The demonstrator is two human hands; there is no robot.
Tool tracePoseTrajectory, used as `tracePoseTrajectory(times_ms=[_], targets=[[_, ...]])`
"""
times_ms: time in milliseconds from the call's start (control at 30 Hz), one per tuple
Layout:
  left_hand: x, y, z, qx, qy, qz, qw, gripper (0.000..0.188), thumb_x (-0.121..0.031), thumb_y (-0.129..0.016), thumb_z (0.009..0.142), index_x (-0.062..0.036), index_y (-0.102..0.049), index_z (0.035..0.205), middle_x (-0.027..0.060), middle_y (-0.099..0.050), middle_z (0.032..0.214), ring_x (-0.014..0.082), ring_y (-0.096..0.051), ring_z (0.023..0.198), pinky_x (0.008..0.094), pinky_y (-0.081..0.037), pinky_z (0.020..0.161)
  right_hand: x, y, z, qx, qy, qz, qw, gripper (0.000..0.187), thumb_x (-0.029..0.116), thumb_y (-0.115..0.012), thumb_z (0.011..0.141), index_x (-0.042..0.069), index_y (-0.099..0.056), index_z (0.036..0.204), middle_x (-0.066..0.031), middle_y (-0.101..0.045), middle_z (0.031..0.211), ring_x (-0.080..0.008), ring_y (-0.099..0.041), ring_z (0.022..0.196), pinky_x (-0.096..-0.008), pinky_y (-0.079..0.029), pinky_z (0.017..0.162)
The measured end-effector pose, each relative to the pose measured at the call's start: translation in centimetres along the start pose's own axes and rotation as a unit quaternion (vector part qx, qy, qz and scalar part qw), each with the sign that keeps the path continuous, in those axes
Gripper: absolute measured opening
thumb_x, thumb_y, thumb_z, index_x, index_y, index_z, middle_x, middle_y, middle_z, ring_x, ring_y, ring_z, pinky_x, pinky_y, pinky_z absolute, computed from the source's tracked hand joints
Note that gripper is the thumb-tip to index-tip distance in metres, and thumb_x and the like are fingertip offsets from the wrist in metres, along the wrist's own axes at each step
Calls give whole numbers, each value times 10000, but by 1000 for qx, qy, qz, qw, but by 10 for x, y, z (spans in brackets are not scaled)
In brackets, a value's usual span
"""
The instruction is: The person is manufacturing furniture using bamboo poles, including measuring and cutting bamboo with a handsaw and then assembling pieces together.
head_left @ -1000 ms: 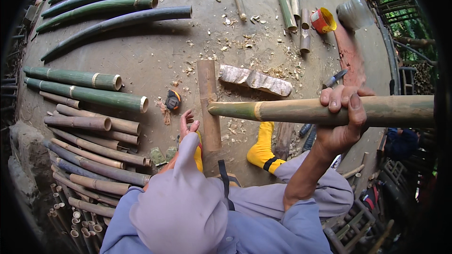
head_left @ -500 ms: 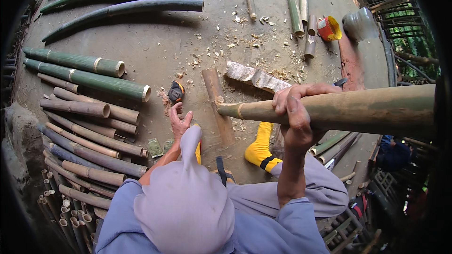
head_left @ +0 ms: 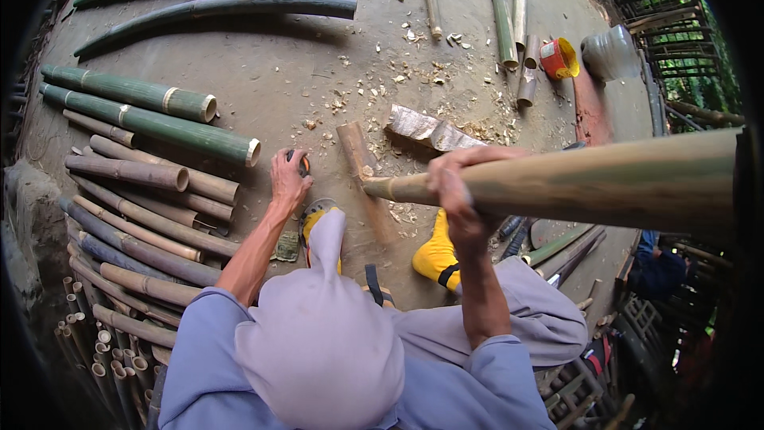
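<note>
My left hand (head_left: 288,181) is closed around a black and orange tape measure (head_left: 304,165) at the floor, left of my yellow-socked foot; the fingers partly hide it. My right hand (head_left: 455,187) is wrapped round a thick tan-green bamboo pole (head_left: 605,179). The pole slants from the right, its wide end close to the camera. Its narrow far end rests at a notch in a brown wooden piece (head_left: 351,142) lying on the floor. Beyond my right hand lies a flat, rough, pale-brown strip (head_left: 430,129).
Green bamboo poles (head_left: 159,127) and shorter brown lengths (head_left: 151,243) are laid out at the left. More poles (head_left: 500,12) lie ahead. A red and yellow tin (head_left: 559,58) sits beside a clear container (head_left: 610,54). Wood chips (head_left: 430,72) litter the floor.
My left hand has reached forward and closed on the tape measure. My right hand has slid slightly left along the pole, keeping its hold.
</note>
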State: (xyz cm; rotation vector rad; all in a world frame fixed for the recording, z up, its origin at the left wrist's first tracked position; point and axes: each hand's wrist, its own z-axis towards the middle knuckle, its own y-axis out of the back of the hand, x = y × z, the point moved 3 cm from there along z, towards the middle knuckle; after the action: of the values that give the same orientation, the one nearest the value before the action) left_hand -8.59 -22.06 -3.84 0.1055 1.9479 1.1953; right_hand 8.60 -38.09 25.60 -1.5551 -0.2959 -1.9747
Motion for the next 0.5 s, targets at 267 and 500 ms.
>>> tracePoseTrajectory(times_ms=[267,500], targets=[[-11,17,-80,-17,-26,-21,999,665,-133,-740,608,-100,-499,1228,174,-451,1200,360,-426,1138,469,-370,955,-9,14,17,-32,24,49,998,371,-124,-591,736,-2,-423,1044,-96,-543,777,-137,-552,664,-299,-490,627],[-62,11,-35,84,84,-390,913,812,-322,-752,691,-26,-368,1342,195,-496,1223,302,-527,1083,398,-465,879,6,56,79,-143,49,129,980,243,5,-573,807,63,-454,1011,-50,-504,707,-143,-509,599,-354,-463,620]])
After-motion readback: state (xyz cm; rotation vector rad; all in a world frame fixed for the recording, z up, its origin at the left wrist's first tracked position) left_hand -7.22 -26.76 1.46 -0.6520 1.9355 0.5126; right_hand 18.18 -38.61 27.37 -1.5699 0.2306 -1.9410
